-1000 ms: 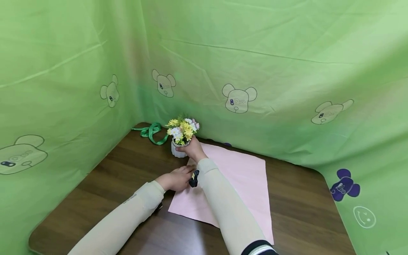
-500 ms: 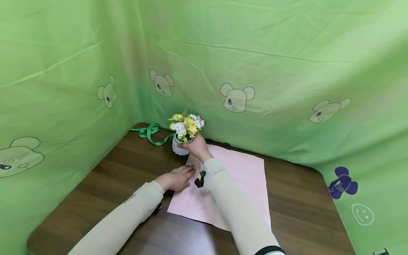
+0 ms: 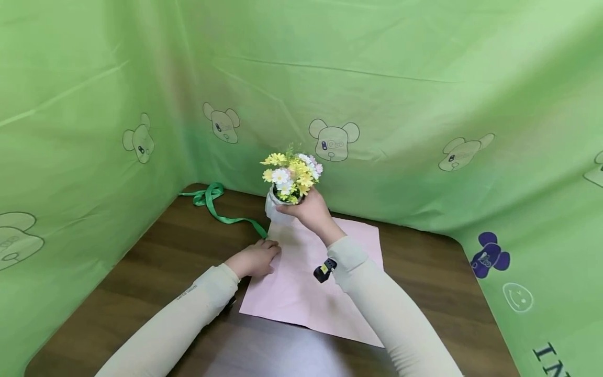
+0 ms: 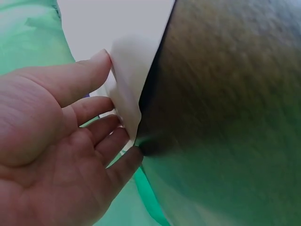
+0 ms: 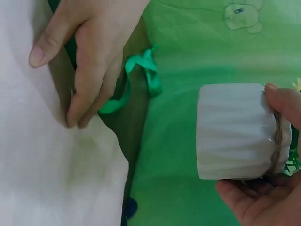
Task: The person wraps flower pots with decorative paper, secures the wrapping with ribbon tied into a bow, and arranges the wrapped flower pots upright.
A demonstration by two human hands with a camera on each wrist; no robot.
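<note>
Fingers of the right hand [image 3: 310,210] are grasping the pot [image 3: 277,209], and I'm seeing it hanging tilted above the tabletop [image 3: 188,235], near the far left corner of the paper [image 3: 306,283]. Flowers [image 3: 289,178] are filling its mouth; twine [image 5: 278,141] is circling it near the rim. Fingers of the left hand [image 3: 255,259] are lying loose, touching the paper's left edge, thumb spread apart. Ribbon [image 3: 214,204] is winding across the tabletop toward that corner. Beyond, I'm seeing a green curtain [image 3: 400,52] hanging.

The sheet [image 3: 294,293] lies on the table [image 3: 438,283], the ribbon [image 3: 227,220] to its left, the cloth [image 3: 386,104] behind both.
</note>
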